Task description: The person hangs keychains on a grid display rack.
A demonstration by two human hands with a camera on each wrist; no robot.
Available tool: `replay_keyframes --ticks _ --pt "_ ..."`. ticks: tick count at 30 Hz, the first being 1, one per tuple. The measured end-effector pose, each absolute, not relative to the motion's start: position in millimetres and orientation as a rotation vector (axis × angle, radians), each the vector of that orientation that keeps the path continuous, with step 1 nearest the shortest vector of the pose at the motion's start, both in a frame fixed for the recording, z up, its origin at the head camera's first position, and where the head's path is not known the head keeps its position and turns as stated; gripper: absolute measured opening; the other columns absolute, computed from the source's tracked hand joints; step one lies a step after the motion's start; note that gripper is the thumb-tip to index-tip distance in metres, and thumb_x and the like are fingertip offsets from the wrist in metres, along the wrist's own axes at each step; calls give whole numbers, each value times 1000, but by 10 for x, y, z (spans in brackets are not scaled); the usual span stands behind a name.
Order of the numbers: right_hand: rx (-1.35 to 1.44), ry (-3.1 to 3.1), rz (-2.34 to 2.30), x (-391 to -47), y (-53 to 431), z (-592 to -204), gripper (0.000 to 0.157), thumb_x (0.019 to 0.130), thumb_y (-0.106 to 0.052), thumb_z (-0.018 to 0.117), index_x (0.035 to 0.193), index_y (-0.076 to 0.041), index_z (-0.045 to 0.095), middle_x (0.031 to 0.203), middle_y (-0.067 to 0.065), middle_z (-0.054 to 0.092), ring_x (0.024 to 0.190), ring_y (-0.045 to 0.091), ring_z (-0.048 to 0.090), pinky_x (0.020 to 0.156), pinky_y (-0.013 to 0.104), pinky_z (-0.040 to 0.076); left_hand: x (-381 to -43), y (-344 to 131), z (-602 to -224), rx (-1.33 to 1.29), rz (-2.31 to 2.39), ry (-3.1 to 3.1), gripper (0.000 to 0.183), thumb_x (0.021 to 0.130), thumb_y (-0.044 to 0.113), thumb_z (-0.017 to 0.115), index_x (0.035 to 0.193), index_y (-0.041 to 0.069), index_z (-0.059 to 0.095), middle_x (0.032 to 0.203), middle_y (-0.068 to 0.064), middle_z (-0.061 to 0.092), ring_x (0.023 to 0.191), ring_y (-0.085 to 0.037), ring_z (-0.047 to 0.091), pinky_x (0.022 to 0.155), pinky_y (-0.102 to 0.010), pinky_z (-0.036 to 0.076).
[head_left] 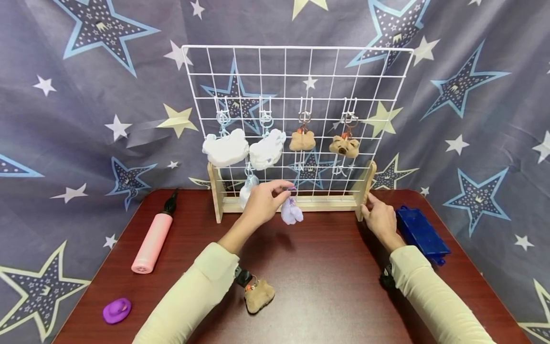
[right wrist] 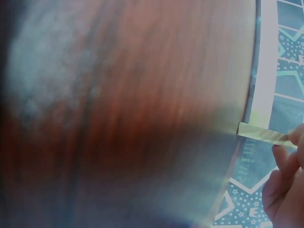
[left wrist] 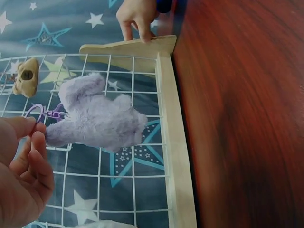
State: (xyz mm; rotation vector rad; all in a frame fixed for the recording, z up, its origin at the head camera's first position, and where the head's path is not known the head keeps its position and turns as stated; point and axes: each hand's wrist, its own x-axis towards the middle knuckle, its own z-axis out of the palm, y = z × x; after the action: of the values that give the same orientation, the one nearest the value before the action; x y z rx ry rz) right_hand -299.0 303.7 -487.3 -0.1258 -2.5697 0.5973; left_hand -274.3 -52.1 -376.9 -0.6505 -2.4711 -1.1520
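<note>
My left hand [head_left: 265,200] pinches the purple ring of a lavender plush keychain [head_left: 291,211], which hangs in front of the lower part of a white wire grid rack [head_left: 296,75]. In the left wrist view the fluffy keychain [left wrist: 102,114] dangles from its ring [left wrist: 35,113], thumb and fingertip on the ring. At the rack's right end, my right hand [head_left: 380,217] grips the edge of the wooden side support [head_left: 366,188] between thumb and fingers. The right wrist view shows that hand [right wrist: 287,175] at the narrow wooden edge [right wrist: 263,133].
White plush keychains [head_left: 226,148] and brown ones [head_left: 302,140] hang on the rack's hooks. Another pale plush [head_left: 247,191] hangs lower, partly behind my left hand. A brown plush keychain [head_left: 259,296], purple hat-shaped item [head_left: 117,311], pink pump bottle [head_left: 152,243] and blue tray [head_left: 423,231] lie on the table.
</note>
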Motion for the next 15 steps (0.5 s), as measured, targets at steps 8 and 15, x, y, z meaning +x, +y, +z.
replay_keyframes --ticks 8,15 --pt "-128 -2568 604 -2994 3030 -4866 37 91 -25 69 127 -16 68 94 13 79 92 52 69 75 62 51 -2888 -381 -3670 -569 -1169 -2465 22 93 21 72 114 22 78 78 3 76 55 -6 50 51 -21 35" --pt "-144 -2567 603 -2982 3012 -4861 39 91 -26 69 130 -17 68 96 17 78 91 53 68 74 63 51 -2995 -272 -3598 -483 -1215 -2457 23 93 23 71 115 23 78 80 3 76 63 -9 60 55 -23 42"
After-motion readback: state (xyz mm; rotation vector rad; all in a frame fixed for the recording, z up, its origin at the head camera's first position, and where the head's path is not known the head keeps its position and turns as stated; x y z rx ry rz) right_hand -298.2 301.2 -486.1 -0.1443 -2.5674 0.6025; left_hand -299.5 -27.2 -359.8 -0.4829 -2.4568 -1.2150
